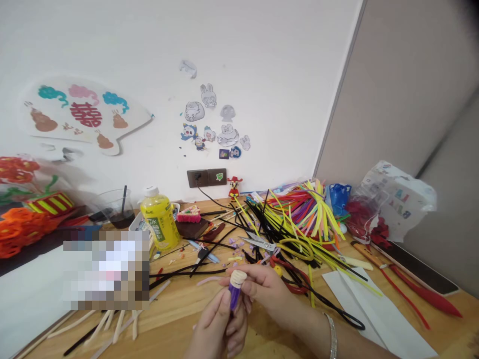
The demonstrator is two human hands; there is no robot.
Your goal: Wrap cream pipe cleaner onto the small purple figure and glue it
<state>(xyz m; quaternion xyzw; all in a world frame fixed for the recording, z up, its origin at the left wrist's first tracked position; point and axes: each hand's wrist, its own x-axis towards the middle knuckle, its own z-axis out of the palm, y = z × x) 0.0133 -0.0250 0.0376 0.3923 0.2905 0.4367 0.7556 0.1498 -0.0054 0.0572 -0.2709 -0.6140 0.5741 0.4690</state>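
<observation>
Near the bottom middle, both hands hold a small figure made of wound pipe cleaners (pixel 235 291), with a cream coiled top and a purple lower part. My left hand (pixel 219 321) grips its purple part from below, thumb along the side. My right hand (pixel 262 289) pinches the cream top between thumb and fingers. The figure's underside is hidden by the left fingers. Just beyond the hands lie scissors (pixel 262 243) with yellow handles, their blades apart, among black pipe cleaners (pixel 209 257) and small purple scraps.
A large heap of coloured pipe cleaners (pixel 310 214) spreads at the back right. A yellow drink bottle (pixel 160 219) and a plastic cup (pixel 118 209) with dark liquid stand at the left. White paper (pixel 359 294) and a red-handled tool (pixel 422 291) lie at the right.
</observation>
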